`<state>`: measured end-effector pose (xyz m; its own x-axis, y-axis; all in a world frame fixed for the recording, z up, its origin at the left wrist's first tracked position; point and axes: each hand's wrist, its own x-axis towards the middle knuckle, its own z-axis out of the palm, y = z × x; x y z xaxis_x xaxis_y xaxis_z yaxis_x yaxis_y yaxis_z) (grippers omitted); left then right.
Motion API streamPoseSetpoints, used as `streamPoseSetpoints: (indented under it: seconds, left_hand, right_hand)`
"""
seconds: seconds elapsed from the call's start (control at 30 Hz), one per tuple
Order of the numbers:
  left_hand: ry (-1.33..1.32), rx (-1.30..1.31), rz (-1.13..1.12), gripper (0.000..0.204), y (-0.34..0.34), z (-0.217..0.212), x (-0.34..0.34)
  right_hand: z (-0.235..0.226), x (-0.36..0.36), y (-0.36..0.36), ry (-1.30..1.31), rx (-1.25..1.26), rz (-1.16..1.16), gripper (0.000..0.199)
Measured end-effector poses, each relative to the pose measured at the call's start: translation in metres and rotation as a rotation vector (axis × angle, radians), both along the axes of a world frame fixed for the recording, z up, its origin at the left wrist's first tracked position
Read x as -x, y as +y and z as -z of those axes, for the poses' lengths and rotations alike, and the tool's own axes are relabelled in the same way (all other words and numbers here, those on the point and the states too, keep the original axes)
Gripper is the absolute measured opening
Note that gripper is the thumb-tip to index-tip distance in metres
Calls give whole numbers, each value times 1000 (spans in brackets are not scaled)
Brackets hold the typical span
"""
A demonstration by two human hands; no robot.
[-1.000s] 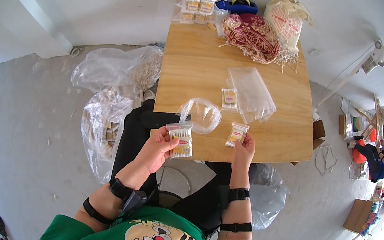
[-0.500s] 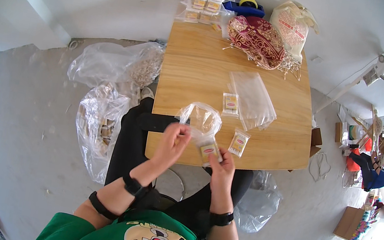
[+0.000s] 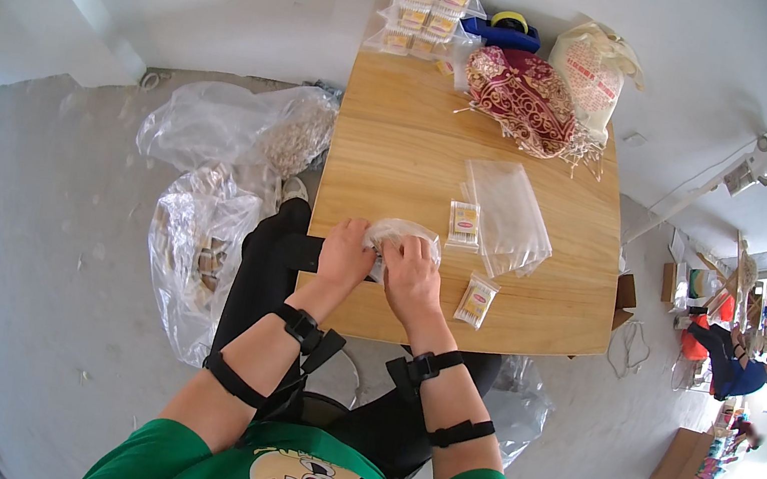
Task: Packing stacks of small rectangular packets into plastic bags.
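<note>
Close to the table's left front edge, both my hands are on a clear plastic bag [image 3: 405, 233], which is crumpled between them. My left hand [image 3: 347, 254] grips its left side with bent fingers. Over the bag's right side, my right hand [image 3: 412, 277] curls its fingers; its thumb is hidden. Whatever lies inside the bag is covered by my hands. Right of them rests a small clear packet of cotton swabs [image 3: 476, 303] with a yellow label. A second swab packet [image 3: 463, 223] lies farther back, beside a fanned stack of flat clear bags [image 3: 512, 223].
Bagged swab packets [image 3: 426, 20] are piled at the table's far left, beside a blue tape dispenser [image 3: 501, 32]. A red patterned cloth [image 3: 518, 100] and a cream sack [image 3: 588, 76] occupy the far right. Large plastic bags [image 3: 199, 249] lie on the floor to the left.
My right hand has moved left and up from the swab packet in the bag onto the bag's upper part. Both hands are now close together, and the packet is out of sight.
</note>
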<state>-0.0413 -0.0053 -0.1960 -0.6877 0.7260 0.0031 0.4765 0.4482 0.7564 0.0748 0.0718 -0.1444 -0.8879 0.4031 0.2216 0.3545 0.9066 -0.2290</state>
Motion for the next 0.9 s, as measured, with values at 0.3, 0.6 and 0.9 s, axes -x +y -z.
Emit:
streamPoseSetpoints:
  seconds: [0.3, 0.6, 0.9]
  left_hand:
    - [-52, -122, -38, 24, -6, 12, 7]
    - [-108, -148, -74, 23, -18, 0, 4]
    - [-21, -131, 10, 26, -23, -19, 0]
  right_hand:
    - [-2, -9, -9, -103, 98, -30, 47]
    - [0, 7, -17, -229, 218, 139, 45]
    - [8, 22, -29, -466, 103, 179, 37]
